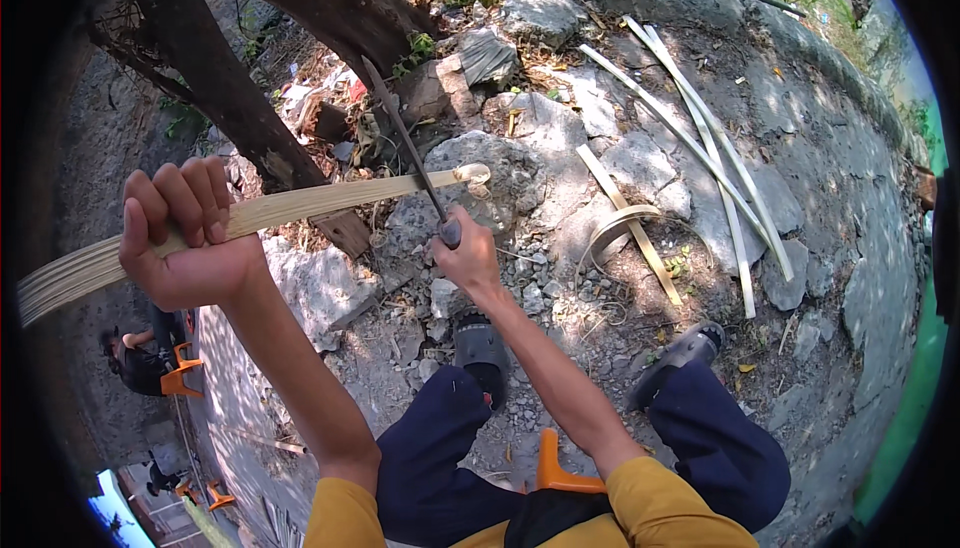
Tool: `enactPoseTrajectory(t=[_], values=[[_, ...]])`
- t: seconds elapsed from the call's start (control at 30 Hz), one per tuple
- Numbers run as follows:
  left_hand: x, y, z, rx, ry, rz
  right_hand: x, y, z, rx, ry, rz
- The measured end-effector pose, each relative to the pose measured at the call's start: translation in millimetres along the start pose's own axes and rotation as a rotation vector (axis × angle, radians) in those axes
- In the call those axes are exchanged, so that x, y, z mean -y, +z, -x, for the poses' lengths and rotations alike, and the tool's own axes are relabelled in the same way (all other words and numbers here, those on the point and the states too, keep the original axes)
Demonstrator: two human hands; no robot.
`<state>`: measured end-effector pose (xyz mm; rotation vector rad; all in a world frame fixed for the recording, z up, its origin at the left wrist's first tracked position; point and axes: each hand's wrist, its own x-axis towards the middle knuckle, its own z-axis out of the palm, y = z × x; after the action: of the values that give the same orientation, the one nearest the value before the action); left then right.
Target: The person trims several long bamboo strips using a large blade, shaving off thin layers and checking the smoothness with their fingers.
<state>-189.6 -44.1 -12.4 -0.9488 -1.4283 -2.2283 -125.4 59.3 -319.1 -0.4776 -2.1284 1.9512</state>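
My left hand (185, 243) is closed round a long pale split-bamboo strip (325, 198), fanned into thin slivers at its far left end. The strip reaches rightward to a knot-like end with a small curl of shaving. My right hand (468, 256) grips the dark handle of a long knife (398, 126). Its narrow blade slants up and to the left, crossing the bamboo near that right end. Whether the edge has cut into the bamboo cannot be made out.
Dark tree trunks (205, 78) rise beyond my left hand, above broken rocks (490, 173). Several long pale strips (715, 163) lie at right, near a shorter strip and a curled band (628, 216). I sit on an orange seat (562, 466); another person (140, 360) sits at far left.
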Motion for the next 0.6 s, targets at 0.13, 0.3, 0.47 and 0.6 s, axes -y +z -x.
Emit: enactPoseTrajectory(t=[0.13, 0.3, 0.47, 0.6], values=[[6.5, -18.8, -4.3, -0.005, -0.016, 0.05, -40.7, -15.8, -12.7, 0.019, 0.149, 0.101], [10.1, -18.0, -0.8, 0.011, -0.021, 0.025, -13.2, 6.0, -1.4, -0.092, 0.064, 0.014], [-1.4, -16.4, -3.5, -0.017, -0.027, 0.035, 23.6, 8.0, 5.7, 0.021, -0.056, -0.071], [7.5, -21.7, -5.7, -0.039, -0.011, 0.046, -47.4, -17.6, -16.6, -0.009, 0.044, 0.067]])
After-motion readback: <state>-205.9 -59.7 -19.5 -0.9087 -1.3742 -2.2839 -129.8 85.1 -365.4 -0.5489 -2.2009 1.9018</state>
